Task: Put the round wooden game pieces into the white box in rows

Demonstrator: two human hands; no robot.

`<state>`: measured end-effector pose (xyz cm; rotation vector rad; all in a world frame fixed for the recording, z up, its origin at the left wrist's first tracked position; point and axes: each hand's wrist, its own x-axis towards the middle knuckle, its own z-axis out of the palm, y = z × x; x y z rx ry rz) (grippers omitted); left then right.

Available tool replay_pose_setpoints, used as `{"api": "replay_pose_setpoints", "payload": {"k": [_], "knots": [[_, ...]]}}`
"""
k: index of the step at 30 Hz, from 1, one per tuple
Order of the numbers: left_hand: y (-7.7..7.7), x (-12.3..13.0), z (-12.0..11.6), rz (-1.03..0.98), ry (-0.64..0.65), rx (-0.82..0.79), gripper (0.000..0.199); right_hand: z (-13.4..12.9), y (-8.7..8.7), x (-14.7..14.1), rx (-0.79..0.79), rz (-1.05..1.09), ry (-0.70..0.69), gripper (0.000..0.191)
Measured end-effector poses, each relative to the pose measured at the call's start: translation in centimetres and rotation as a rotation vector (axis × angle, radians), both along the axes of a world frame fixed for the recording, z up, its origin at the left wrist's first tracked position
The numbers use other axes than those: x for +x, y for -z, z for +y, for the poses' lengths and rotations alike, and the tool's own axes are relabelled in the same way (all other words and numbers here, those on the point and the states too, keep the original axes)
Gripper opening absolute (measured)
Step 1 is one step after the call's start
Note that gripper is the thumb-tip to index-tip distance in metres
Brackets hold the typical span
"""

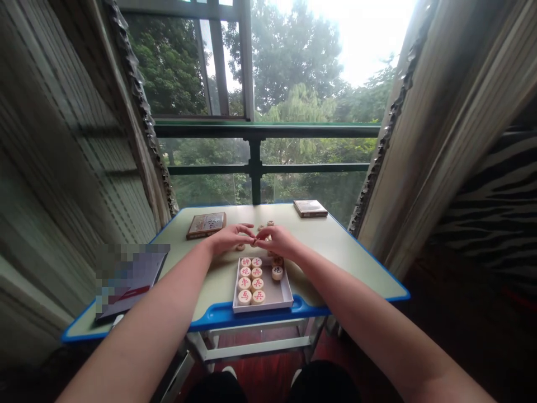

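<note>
My left hand (229, 238) and my right hand (279, 242) meet over the middle of the table, just beyond a white box tray. Between their fingertips is a small round Chinese chess piece (254, 243), mostly covered by the fingers. More loose chess pieces (271, 223) lie around and behind the hands; some are partly hidden. In the white box tray (272, 305), red-marked chess pieces (258, 284) stand in two columns on the left. A dark-marked chess piece (277, 273) sits at its upper right, with another partly hidden behind it.
A brown box (206, 225) lies at the back left and another flat box (310, 209) at the back right. A dark folder (134, 280) rests on the left side. The table (352, 268) has a blue rim (218, 317). Curtains (436, 112) flank the window.
</note>
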<state>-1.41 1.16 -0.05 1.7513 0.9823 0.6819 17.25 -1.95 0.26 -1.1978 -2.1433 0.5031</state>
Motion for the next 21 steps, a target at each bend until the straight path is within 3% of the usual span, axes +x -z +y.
{"api": "replay_pose_setpoints", "payload": {"k": [5,11,17,21], "knots": [[-0.9,0.4,-0.5,-0.199,-0.016,0.044,0.022,0.1,-0.2,0.0,-0.031,0.231,0.022,0.015],[-2.3,1.0,-1.4,-0.219,0.022,0.129,0.046,-0.5,-1.3,1.5,-0.213,0.644,-0.068,0.023],[-3.0,1.9,-2.9,-0.239,-0.003,0.212,0.034,-2.1,-3.1,2.3,-0.196,0.561,-0.069,0.019],[-3.2,2.2,-3.3,-0.231,0.067,0.229,0.034,-2.9,-3.0,2.9,-0.152,0.524,-0.068,0.02]]}}
